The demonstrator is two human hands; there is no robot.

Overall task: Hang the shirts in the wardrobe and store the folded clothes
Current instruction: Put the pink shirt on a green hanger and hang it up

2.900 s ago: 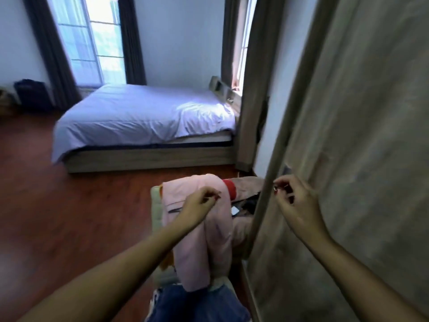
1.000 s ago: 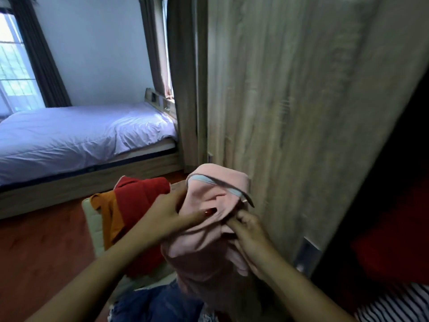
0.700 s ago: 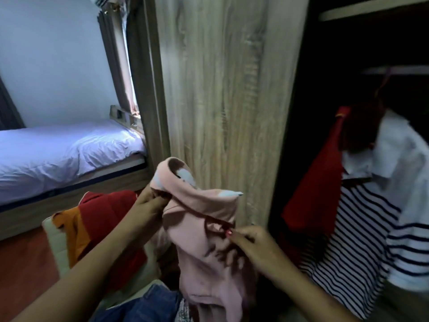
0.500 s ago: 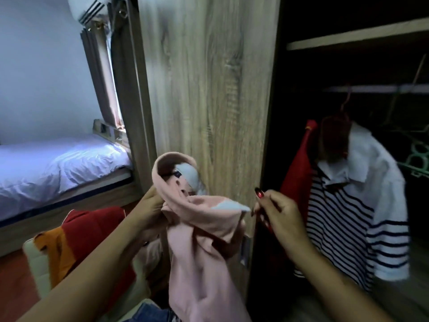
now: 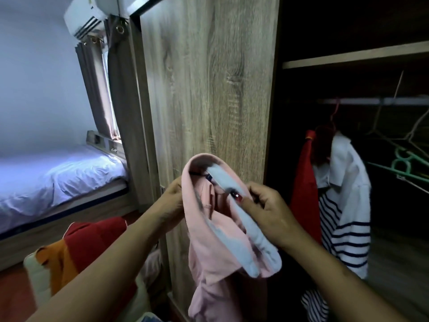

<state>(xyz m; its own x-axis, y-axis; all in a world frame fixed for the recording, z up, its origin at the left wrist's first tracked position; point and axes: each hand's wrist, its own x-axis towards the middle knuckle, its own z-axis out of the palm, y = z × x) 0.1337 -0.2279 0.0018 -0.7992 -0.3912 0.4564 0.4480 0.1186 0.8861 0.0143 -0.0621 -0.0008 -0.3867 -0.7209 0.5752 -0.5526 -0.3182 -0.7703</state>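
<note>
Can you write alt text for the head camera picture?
The left hand and right hand hold up a pink shirt by its collar before an open wardrobe. Inside hang a striped shirt and a red garment; a bed lies to the left.

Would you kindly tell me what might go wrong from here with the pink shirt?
1. The left hand and right hand both grip the pink shirt at its collar; freeing one to fetch a hanger may let it slump or drop.
2. The green hangers overlap at a slant, so pulling one out could snag.
3. The red shirt and striped shirt hang close together on the rail; they could get knocked.
</note>
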